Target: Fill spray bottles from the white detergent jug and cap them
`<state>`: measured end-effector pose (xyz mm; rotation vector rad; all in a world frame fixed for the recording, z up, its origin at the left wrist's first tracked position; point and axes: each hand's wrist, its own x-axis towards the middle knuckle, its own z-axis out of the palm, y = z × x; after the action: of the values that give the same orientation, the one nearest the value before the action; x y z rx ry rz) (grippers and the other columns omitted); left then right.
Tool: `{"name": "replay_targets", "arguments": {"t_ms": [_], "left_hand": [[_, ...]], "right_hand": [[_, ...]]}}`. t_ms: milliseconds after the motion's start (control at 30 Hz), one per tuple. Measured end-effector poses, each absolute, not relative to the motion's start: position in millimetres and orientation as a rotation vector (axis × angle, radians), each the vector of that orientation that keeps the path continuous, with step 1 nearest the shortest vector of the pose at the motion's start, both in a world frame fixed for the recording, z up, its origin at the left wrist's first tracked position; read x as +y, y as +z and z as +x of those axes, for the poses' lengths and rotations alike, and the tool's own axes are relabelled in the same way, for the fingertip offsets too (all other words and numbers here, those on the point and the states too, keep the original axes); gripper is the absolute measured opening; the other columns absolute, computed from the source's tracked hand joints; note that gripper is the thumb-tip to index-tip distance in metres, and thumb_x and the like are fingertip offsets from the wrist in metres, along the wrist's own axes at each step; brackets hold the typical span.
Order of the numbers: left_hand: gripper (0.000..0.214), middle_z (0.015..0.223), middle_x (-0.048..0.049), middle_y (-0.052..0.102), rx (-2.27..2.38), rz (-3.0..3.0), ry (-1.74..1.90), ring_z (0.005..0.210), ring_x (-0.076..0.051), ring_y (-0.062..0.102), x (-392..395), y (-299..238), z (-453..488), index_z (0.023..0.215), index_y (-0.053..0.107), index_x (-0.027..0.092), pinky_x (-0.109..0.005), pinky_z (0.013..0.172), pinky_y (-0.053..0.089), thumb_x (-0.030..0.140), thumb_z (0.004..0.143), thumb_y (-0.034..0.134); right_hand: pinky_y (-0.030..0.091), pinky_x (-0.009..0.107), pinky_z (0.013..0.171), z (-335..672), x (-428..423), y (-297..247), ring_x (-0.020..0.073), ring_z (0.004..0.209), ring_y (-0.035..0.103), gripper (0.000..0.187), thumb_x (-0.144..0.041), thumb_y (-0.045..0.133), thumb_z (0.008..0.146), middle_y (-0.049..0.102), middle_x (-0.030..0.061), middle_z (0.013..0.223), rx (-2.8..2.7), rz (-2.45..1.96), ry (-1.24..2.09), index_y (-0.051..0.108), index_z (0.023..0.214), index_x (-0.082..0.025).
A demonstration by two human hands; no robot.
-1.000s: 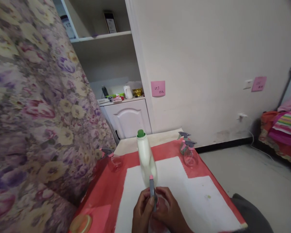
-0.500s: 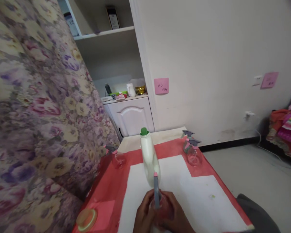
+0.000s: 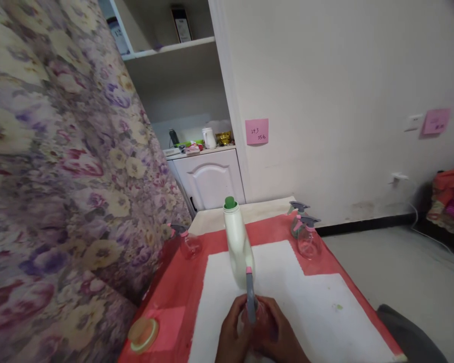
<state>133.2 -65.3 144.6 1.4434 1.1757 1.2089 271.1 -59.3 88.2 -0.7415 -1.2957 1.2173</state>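
Both my hands are wrapped around a clear spray bottle [image 3: 250,297] with a grey trigger head and pink nozzle, at the bottom middle of the head view. My left hand [image 3: 232,330] grips its left side and my right hand [image 3: 282,333] its right side; they hide most of the bottle's body. Just beyond stands a tall pale green jug [image 3: 236,242] with a dark green piece in its mouth, upright on the white sheet [image 3: 321,307]. A green-rimmed round lid [image 3: 144,334] lies on the red cloth [image 3: 166,312], left of my left hand.
Another spray bottle [image 3: 189,244] stands at the table's left edge. Two more, one pink-collared [image 3: 308,242] and one greenish [image 3: 295,224], stand at the back right. A floral curtain [image 3: 71,191] hangs along the left side. Behind the table are a cabinet [image 3: 215,184] and the wall.
The whole view has shifted slightly, so everything appears a little further right. Both hands keep their hold on the spray bottle; the other objects stay in place.
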Motion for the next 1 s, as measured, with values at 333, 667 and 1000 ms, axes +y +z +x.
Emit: {"name": "replay_targets", "arguments": {"t_ms": [333, 667, 1000], "left_hand": [[0.067, 0.135, -0.0081, 0.062, 1.104, 1.543, 1.012, 0.128, -0.029, 0.054, -64.0, 128.9, 117.0, 0.13, 0.055, 0.024, -0.04, 0.11, 0.04, 0.046, 0.07, 0.075], [0.056, 0.12, -0.0114, 0.065, 1.458, 1.692, 1.256, 0.111, -0.031, 0.061, -72.2, 95.0, 121.1, 0.121, 0.059, 0.023, -0.042, 0.088, 0.052, 0.053, 0.074, 0.067], [0.084, 0.138, -0.0116, 0.058, 1.342, 1.48, 1.146, 0.13, -0.032, 0.051, -73.2, 90.8, 131.6, 0.137, 0.043, 0.023, -0.041, 0.11, 0.04, 0.034, 0.061, 0.078]], "right_hand": [[0.046, 0.044, 0.107, 262.3, -55.9, 42.3, 0.033, 0.128, 0.053, 0.086, -0.028, 0.084, 0.059, 0.054, 0.0133, 0.137, -1.286, -0.828, 0.994, 0.045, 0.136, -0.024], [0.044, 0.04, 0.11, 289.6, -61.2, 46.3, 0.0304, 0.129, 0.054, 0.058, -0.035, 0.067, 0.082, 0.057, 0.0107, 0.138, -1.449, -0.851, 0.935, 0.05, 0.136, -0.025], [0.033, 0.044, 0.117, 284.8, -72.5, 52.4, 0.0308, 0.138, 0.043, 0.06, -0.053, 0.058, 0.087, 0.05, 0.0079, 0.147, -1.316, -0.862, 1.075, 0.046, 0.14, -0.029]]}}
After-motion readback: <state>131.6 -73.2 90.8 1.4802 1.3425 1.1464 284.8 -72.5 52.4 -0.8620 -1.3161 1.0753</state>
